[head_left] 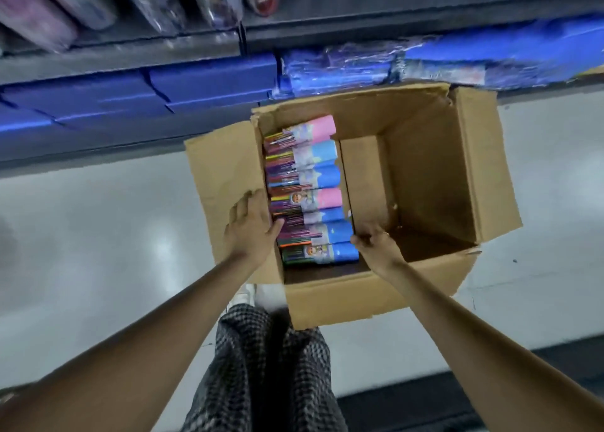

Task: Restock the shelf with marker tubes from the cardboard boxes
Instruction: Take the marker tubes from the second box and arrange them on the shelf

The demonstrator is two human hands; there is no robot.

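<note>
An open cardboard box (425, 176) stands on the floor below me. Several marker tubes (307, 189) with pink or blue caps lie side by side in a row along its left half; the right half shows only bare cardboard. My left hand (251, 225) reaches over the left flap, its fingers curled down at the tubes' striped ends and its thumb lying on them. My right hand (376, 240) is at the capped ends of the nearest blue tubes, fingers curled against them. Whether either hand has closed fully round a tube is hidden.
The shelf (137, 52) runs across the top, holding wrapped packs above and blue boxes (209, 81) and blue wrapped bundles (359, 68) on the lowest level. Pale glossy floor (81, 235) surrounds the box. My patterned trousers (261, 366) are directly below the box.
</note>
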